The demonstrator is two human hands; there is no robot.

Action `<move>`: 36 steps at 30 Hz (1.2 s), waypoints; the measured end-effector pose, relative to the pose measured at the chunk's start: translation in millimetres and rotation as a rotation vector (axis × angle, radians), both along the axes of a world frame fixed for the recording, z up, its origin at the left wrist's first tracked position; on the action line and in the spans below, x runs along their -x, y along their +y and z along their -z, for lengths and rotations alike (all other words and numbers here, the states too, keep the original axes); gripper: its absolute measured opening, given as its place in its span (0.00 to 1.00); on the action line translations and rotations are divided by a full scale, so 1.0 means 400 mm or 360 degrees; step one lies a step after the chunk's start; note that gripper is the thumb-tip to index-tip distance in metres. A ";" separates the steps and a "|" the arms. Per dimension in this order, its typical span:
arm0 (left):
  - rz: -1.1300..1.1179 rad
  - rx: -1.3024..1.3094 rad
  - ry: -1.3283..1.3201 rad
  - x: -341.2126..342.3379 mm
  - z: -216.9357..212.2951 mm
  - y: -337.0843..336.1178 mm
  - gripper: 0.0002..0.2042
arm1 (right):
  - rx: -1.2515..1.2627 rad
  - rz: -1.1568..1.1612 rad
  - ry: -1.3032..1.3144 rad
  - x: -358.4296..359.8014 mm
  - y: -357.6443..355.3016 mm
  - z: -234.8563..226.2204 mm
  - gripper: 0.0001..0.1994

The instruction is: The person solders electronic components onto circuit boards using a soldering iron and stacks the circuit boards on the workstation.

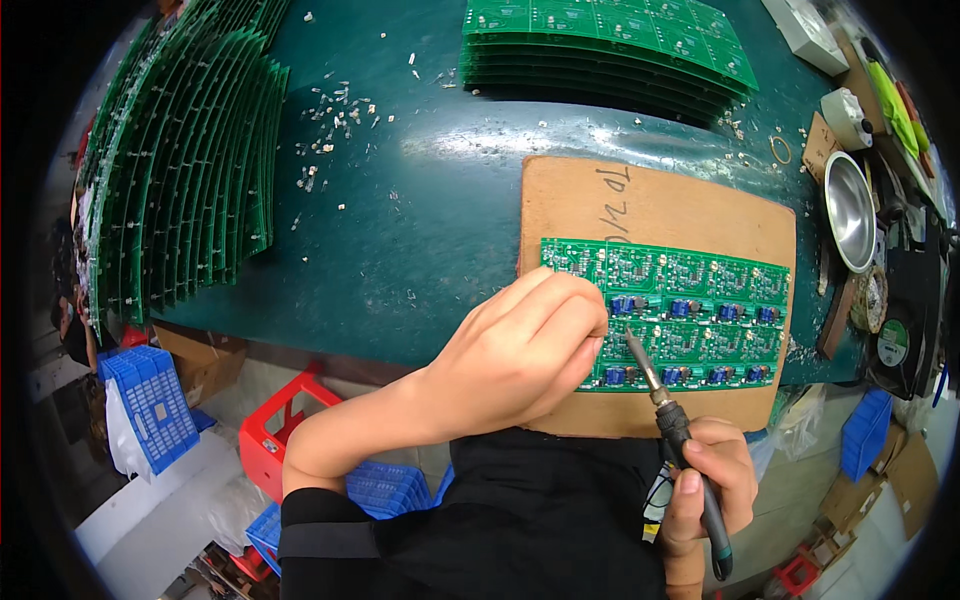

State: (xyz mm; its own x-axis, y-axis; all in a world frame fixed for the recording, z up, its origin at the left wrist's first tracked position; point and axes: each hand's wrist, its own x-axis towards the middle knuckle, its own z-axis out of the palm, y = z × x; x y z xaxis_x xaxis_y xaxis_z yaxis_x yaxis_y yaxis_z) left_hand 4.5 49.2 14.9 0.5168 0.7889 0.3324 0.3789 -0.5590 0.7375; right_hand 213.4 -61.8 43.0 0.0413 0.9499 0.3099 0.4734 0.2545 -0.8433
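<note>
A green circuit board panel [690, 268] with several blue components lies on a piece of brown cardboard [670, 195] in front of me. In my right hand [722, 478] is a soldering iron [676, 430], its tip against or just above the board near the board's middle row. My left hand [530, 345] is closed in a pinch over the left part of the board, close to the iron's tip. Its fingers hide whatever they hold, along with part of the board beneath.
Green panels stand upright in a row [180, 170] at left; another stack [610, 50] lies at the back. Small scattered parts [335, 120] dot the green table [400, 250]. A metal bowl [850, 212] is at right. Below stand a red stool [275, 425] and blue crates [155, 405].
</note>
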 end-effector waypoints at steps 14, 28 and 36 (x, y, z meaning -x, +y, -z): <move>-0.0110 -0.0078 0.0209 -0.020 -0.027 0.001 0.09 | -0.0098 0.0063 0.0108 -0.024 0.002 0.008 0.08; -0.0051 -0.0129 0.0236 -0.131 -0.010 0.015 0.10 | 0.0052 0.0168 0.0062 -0.084 0.000 0.005 0.09; -0.0054 -0.0147 0.0217 -0.132 -0.044 0.018 0.10 | -0.0019 0.0213 0.0115 -0.109 -0.009 -0.003 0.09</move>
State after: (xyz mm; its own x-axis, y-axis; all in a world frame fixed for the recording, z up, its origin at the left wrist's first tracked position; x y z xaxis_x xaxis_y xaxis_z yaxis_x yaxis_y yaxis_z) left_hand 57.3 56.3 32.6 0.5355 0.7762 0.3328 0.4918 -0.6069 0.6243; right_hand 257.1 -65.3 44.2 0.1901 0.9306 0.3128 0.4420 0.2034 -0.8736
